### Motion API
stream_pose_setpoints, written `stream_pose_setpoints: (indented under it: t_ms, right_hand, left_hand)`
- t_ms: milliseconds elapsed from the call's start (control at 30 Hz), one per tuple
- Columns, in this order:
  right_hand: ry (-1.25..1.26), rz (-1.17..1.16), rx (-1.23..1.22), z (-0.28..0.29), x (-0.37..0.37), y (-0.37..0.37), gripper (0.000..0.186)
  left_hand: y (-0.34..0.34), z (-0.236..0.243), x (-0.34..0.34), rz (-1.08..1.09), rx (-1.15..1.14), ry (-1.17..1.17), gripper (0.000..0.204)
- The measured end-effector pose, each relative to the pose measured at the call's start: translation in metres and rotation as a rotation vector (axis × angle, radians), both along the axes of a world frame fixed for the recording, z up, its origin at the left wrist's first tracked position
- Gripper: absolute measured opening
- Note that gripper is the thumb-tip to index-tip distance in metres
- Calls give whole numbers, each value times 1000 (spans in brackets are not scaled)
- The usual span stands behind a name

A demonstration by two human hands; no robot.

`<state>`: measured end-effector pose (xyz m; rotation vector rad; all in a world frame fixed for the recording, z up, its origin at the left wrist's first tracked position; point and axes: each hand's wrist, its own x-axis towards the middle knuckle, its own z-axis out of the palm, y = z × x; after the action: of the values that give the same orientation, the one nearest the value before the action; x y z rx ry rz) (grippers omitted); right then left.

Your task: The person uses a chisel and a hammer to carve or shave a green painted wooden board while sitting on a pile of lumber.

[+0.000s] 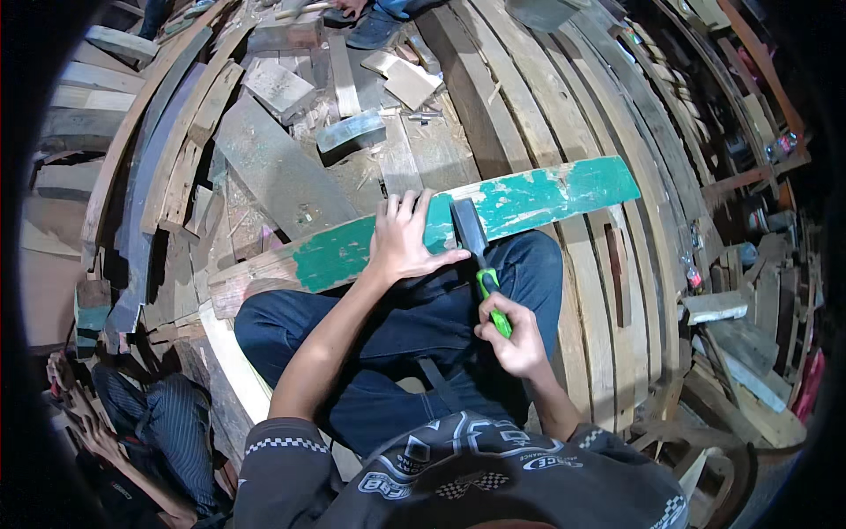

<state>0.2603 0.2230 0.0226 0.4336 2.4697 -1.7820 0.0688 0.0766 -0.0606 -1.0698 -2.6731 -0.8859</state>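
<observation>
A long wooden board (555,194) with worn, flaking green paint lies across my knees, its right end farther from me than its left. My left hand (402,240) grips the board near its middle, with the fingers over the far edge and the thumb stretched toward the blade. In my right hand (515,339) is a chisel (471,227) with a wide flat metal blade and a green and black handle. Its blade lies against the painted face, just right of my left hand. Bare wood shows at the board's left end and in patches through the paint.
Long wooden beams (573,97) lie side by side to my right. Offcuts and a curved grey block (351,134) litter the ground ahead. Stacked planks (167,132) stand at the left. Other people are close by: a striped trouser leg (181,432) at lower left, a shoe (370,31) ahead.
</observation>
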Motion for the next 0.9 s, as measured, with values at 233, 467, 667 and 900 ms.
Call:
stream_pose_setpoints:
  t_ms: [233,467,667,900]
  right_hand:
    - [10,3,17,10,-2,1,12]
    - [7,-6,20,8,1,1,12]
    - [2,-4,19,9,2,1,14]
    - [5,32,51,11,5,0,12]
  left_hand:
    - [2,11,-1,-1,-24,-37,114]
    - [2,7,0,-1,-9,-27,117]
    - [2,5,2,-23,-19,14,115]
    - [-1,0,1,-21,28,95,108]
